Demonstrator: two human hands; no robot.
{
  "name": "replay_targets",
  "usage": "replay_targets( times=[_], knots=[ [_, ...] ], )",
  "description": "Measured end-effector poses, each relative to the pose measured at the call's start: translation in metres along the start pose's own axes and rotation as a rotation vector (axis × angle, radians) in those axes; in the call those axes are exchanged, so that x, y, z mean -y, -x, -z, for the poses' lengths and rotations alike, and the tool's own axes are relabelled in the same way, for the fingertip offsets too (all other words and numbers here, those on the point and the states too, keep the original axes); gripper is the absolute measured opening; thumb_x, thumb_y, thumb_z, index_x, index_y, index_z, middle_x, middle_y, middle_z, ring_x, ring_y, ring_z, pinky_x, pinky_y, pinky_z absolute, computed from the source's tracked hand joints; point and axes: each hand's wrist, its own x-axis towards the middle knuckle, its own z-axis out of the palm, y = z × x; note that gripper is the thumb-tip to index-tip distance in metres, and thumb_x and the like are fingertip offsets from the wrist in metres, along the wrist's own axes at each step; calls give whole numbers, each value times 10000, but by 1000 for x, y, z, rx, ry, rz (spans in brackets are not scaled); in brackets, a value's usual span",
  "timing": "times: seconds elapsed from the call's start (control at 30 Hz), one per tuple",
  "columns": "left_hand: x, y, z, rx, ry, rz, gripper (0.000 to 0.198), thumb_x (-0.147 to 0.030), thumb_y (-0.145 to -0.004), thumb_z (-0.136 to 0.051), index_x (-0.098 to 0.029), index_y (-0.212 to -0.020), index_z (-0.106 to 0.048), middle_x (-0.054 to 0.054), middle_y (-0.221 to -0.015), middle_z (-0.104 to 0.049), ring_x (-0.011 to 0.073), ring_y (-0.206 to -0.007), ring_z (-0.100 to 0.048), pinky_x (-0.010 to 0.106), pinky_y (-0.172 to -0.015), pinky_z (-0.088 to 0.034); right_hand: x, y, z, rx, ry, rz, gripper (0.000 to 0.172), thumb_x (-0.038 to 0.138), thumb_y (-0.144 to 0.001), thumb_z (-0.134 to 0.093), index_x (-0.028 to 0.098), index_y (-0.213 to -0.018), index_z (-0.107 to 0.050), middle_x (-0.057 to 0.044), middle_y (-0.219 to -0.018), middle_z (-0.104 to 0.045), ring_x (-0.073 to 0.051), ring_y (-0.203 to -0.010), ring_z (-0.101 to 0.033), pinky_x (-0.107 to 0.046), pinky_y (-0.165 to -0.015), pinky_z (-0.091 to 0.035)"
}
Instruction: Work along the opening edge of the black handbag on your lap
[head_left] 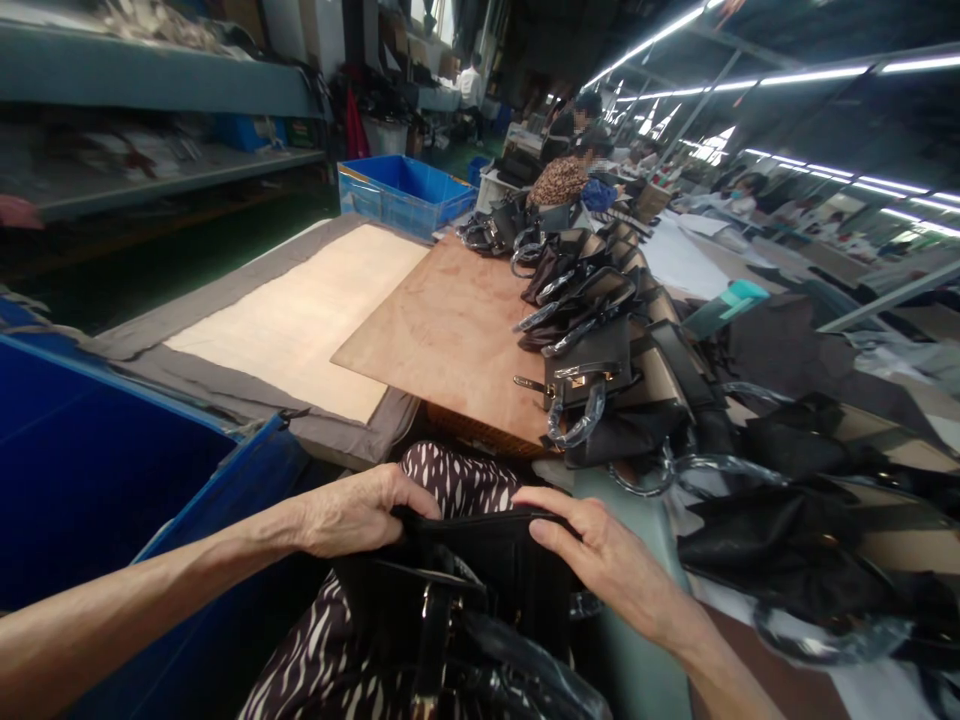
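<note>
A black handbag point(517, 580) rests on my lap, its rim toward the far side and its plastic-wrapped handles toward me. My left hand point(367, 510) grips the rim at the bag's left corner, thumb over the edge and the other fingers curled out of sight. At the right end of the same rim, my right hand point(581, 535) pinches the edge between thumb and fingers. Between the two hands the rim runs nearly straight. A buckled strap point(433, 640) with gold-coloured metal hangs on the bag's front. The inside of the bag is mostly dark.
Several black handbags point(585, 375) with wrapped handles line the bench to the right. Ahead lie a brown board point(442, 325) and a cream sheet point(300, 310) on grey cloth. Blue bins stand at left point(90, 450) and farther off point(405, 190). Other people work in the background.
</note>
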Motion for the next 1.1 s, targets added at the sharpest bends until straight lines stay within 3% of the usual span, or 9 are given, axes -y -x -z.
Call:
replay_targets(
  times=[0.13, 0.27, 0.47, 0.6, 0.77, 1.0, 1.1],
  knots=[
    [0, -2, -3, -49, -115, -98, 449, -37, -504, -331, -174, -764, -671, -44, -683, -607, 118, -660, -545, 147, -560, -396, 8, -2, 0, -44, 146, 178, 272, 245, -870, -387, 285, -1067, -570, -6, -1107, -561, -162, -944, -535, -285, -853, -390],
    [9, -6, -4, -63, -151, -113, 502, -36, -502, -322, -182, -825, -677, -47, -718, -626, 123, -684, -557, 150, -582, -402, 16, -5, 0, 15, 118, 278, 238, 190, -859, -420, 262, -1028, -571, 5, -1061, -562, -132, -905, -537, -237, -807, -406],
    [3, -4, -3, -39, -150, -117, 495, -28, -509, -324, -178, -823, -675, -44, -720, -624, 116, -691, -561, 141, -586, -404, 10, -11, -10, -44, 82, 213, 132, 233, -839, -510, 239, -904, -625, 30, -835, -640, -129, -780, -563, -234, -714, -386],
    [2, -3, -3, -27, -140, -90, 493, -24, -524, -329, -183, -840, -673, -46, -718, -623, 111, -670, -561, 140, -564, -396, 8, -12, -13, -64, 69, 205, 147, 225, -842, -506, 219, -772, -635, 46, -711, -621, -106, -671, -539, -221, -629, -356],
    [9, -7, -5, -65, -149, -122, 494, -19, -512, -329, -190, -822, -673, -54, -714, -619, 111, -681, -556, 138, -561, -388, 10, -12, -13, -84, 96, 197, 183, 236, -853, -480, 212, -753, -630, 44, -700, -614, -98, -642, -531, -223, -618, -347],
    [5, -9, -5, -94, -254, -101, 492, -27, -514, -337, -189, -834, -674, -53, -713, -617, 113, -667, -542, 148, -568, -382, 17, -15, -9, -135, 547, 296, 165, 254, -832, -512, 213, -696, -596, 19, -725, -598, -139, -663, -515, -273, -630, -316],
    [6, -9, -4, -106, -289, -79, 490, -36, -523, -348, -185, -862, -669, -46, -689, -594, 108, -630, -524, 150, -537, -369, 22, -20, -12, -122, 632, 334, 159, 258, -819, -538, 205, -674, -578, 18, -683, -596, -145, -623, -515, -275, -583, -297]
  ],
)
